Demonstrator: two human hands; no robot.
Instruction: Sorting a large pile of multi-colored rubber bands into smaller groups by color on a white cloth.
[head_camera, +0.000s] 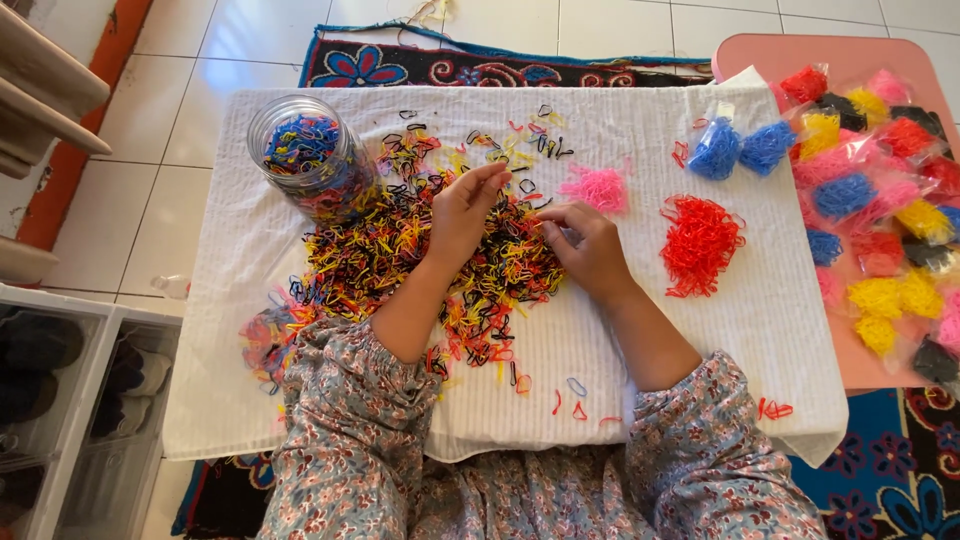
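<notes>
We cannot tell whether either grip pinches a band: the left hand (465, 215) and right hand (590, 250) cover part of the mixed elastic pile (400, 250). The pink tabletop (760, 55) and its bagged bands (880, 200) run past the right edge.

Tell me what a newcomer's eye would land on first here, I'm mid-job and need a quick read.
First, the big mixed heap of tiny elastic bands in the middle of the white cloth, with the left hand and right hand picking in it. To its right lie a sorted red pile and a smaller pink pile. A clear jar of bands stands upper left, and bagged colours crowd the pink table at right.
</notes>
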